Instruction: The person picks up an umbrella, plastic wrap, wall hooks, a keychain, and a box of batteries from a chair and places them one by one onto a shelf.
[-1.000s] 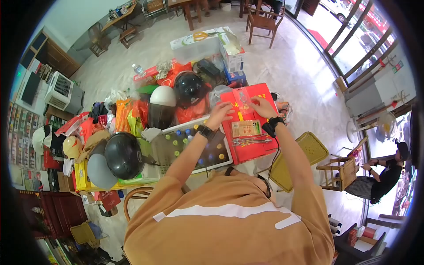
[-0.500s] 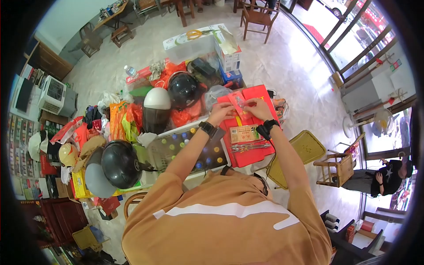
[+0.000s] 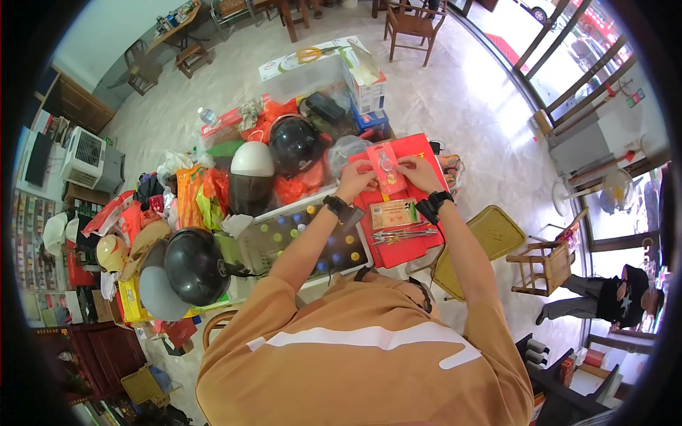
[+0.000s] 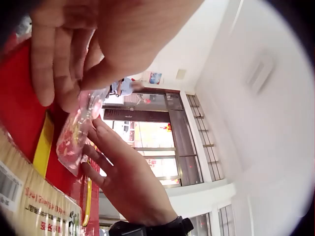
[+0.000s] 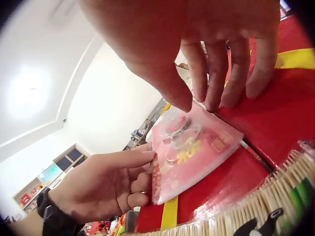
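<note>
A pink-red packet in clear plastic (image 3: pixel 386 167) (image 5: pixel 189 147) (image 4: pixel 76 140) is held over red boxes (image 3: pixel 419 145). My left hand (image 3: pixel 356 181) (image 5: pixel 106 184) pinches its left edge between thumb and fingers. At its other edge my right hand (image 3: pixel 420 174) (image 4: pixel 130 177) pinches it by the thumb and fingertips. Below the packet, a pack of toothpicks (image 3: pixel 393 214) (image 4: pixel 29 196) lies on the red surface, with several thin metal skewers or sticks (image 3: pixel 405 233) beside it. A yellow band (image 4: pixel 44 147) crosses the red box.
Left of the red boxes stands a crate of bottles (image 3: pixel 305 238). Helmets (image 3: pixel 295 144) and coloured bags (image 3: pixel 190 195) crowd the table's left. Behind are white cartons (image 3: pixel 366 92). A yellow tray (image 3: pixel 490 238) lies at the right, near a bamboo chair (image 3: pixel 543 270).
The packet has turned more upright and flatter to the head view between both hands. Both hands now hold its edges closer. The person at the far right has moved.
</note>
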A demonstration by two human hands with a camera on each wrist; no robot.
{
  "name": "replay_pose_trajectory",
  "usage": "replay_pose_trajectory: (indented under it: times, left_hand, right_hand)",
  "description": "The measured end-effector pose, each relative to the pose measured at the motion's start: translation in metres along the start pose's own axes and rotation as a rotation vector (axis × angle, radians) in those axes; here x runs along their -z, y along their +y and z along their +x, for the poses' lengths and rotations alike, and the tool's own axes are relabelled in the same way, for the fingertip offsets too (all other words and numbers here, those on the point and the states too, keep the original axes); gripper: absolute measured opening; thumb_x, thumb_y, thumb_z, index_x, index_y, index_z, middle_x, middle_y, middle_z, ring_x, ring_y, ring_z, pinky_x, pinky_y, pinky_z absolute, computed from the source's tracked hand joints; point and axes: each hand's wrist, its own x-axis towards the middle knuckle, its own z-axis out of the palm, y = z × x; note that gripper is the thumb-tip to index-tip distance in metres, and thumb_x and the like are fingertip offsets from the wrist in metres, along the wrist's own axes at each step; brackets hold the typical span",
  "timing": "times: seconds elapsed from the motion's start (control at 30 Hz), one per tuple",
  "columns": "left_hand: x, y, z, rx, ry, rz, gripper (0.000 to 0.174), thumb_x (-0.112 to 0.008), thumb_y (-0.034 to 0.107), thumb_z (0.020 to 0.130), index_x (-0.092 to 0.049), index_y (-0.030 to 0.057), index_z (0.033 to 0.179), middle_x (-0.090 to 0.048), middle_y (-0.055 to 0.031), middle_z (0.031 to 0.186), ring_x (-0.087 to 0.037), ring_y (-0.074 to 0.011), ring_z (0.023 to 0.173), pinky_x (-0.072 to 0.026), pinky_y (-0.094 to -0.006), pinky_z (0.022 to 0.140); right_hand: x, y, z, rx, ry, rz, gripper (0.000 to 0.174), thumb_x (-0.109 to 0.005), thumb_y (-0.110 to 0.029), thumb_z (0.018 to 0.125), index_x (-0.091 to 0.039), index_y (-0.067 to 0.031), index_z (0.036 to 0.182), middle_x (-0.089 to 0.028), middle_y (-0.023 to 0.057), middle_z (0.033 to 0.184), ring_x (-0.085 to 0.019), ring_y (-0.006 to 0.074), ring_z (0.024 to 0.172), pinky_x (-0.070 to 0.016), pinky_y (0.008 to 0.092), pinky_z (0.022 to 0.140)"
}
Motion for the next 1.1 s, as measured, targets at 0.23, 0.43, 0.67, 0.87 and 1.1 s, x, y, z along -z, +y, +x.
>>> replay_pose_trajectory:
  times: [0.23,0.43,0.67,0.87,1.1]
  left_hand:
    - [-0.001,0.021,-0.022,-0.071,-0.056,-0.037,0.033,-0.066,0.014,0.095,-0.064,-0.0013,0.125,-0.070,-0.0076,0.099,-0.069,-0.0149,0.083,-0.0600,-0.0293,0.071]
    - [-0.043,0.039,-0.059,-0.019,-0.217,-0.093,0.032,-0.066,0.015,0.097,-0.065,-0.0038,0.122,-0.071,-0.0063,0.104,-0.068,-0.0141,0.090,-0.0593,-0.0292,0.077]
    - [-0.083,0.022,-0.108,0.072,-0.466,0.070,0.025,-0.069,0.012,0.094,-0.070,-0.0046,0.113,-0.071,-0.0029,0.096,-0.065,-0.0088,0.083,-0.0537,-0.0238,0.074]
    - [-0.121,-0.006,-0.149,0.170,-0.659,0.315,0.023,-0.070,0.010,0.093,-0.070,-0.0055,0.111,-0.072,-0.0053,0.086,-0.067,-0.0105,0.073,-0.0549,-0.0245,0.066]
    - [-0.207,-0.022,-0.191,0.199,-0.918,0.411,0.024,-0.070,0.009,0.093,-0.070,-0.0053,0.112,-0.073,-0.0079,0.088,-0.070,-0.0132,0.071,-0.0566,-0.0253,0.064]
  right_hand:
    - [0.016,-0.028,-0.024,-0.102,-0.034,0.290,0.024,-0.072,-0.014,0.091,-0.072,0.0030,0.107,-0.074,0.0089,0.101,-0.069,0.0129,0.088,-0.0552,0.0261,0.079]
    - [0.043,-0.055,-0.102,-0.202,0.159,0.508,0.024,-0.070,-0.009,0.092,-0.069,0.0035,0.112,-0.074,0.0084,0.097,-0.068,0.0109,0.085,-0.0553,0.0245,0.074]
    - [0.024,-0.054,-0.243,-0.322,0.336,0.604,0.020,-0.072,-0.009,0.092,-0.069,0.0019,0.109,-0.074,0.0064,0.088,-0.066,0.0092,0.076,-0.0535,0.0247,0.070]
    - [-0.006,-0.055,-0.357,-0.343,0.558,0.597,0.017,-0.073,-0.012,0.092,-0.070,-0.0007,0.104,-0.074,0.0065,0.080,-0.067,0.0102,0.075,-0.0537,0.0264,0.071]
    - [-0.012,-0.042,-0.471,-0.282,0.849,0.564,0.018,-0.074,-0.014,0.091,-0.070,-0.0009,0.103,-0.072,0.0063,0.077,-0.063,0.0079,0.070,-0.0507,0.0250,0.067]
